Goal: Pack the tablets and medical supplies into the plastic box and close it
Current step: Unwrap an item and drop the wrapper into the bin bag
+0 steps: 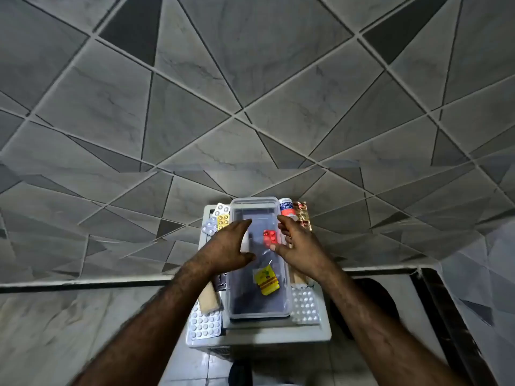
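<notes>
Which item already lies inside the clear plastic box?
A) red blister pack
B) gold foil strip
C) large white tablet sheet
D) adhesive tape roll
A: the red blister pack lies within the plastic box walls, while the adhesive tape roll stands outside beside its far right corner.

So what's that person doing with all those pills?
A person is packing medicine into a clear plastic box on a small white table. Their left hand and right hand are spread open over the box, one at each side. A red tablet strip and a yellow packet lie inside. A roll of tape and several tablet sheets lie outside, beside the box.
</notes>
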Demonstrator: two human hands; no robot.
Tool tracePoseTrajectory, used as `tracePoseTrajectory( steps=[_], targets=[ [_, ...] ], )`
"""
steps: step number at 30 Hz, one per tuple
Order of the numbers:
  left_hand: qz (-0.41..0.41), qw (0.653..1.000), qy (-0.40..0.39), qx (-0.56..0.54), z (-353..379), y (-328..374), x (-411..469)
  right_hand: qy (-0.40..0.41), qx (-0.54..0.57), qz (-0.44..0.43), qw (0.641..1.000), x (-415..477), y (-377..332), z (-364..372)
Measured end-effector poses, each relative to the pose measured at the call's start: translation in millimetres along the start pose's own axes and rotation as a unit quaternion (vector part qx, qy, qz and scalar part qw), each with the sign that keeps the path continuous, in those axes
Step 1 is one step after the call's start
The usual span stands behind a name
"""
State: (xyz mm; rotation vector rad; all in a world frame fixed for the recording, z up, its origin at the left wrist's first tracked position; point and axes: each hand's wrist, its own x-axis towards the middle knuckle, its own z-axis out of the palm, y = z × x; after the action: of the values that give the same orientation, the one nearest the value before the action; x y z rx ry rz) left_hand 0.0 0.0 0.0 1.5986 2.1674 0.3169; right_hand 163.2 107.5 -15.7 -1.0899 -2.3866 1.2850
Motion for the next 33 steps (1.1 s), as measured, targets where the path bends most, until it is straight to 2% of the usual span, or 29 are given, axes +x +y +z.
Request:
tracePoseTrajectory(
  steps=[13, 18, 26, 33],
  targets=[
    [-0.025, 0.979, -0.091, 0.179, 18, -20, 37, -0.109, -0.147, 0.043, 0.982, 31, 4, 36],
    [-0.027, 0.968, -0.053, 0.244, 23, -16, 38, -0.136, -0.200, 0.050, 0.969, 42, -1, 42],
    [-0.038, 0.967, -0.005, 0.252, 37, -13, 32, -0.139, -0.256, 0.058, 0.955, 48, 0, 47],
    [-0.047, 0.972, -0.010, 0.230, 28, -7, 32, -0.183, -0.381, -0.018, 0.906, 23, -7, 59]
  ],
)
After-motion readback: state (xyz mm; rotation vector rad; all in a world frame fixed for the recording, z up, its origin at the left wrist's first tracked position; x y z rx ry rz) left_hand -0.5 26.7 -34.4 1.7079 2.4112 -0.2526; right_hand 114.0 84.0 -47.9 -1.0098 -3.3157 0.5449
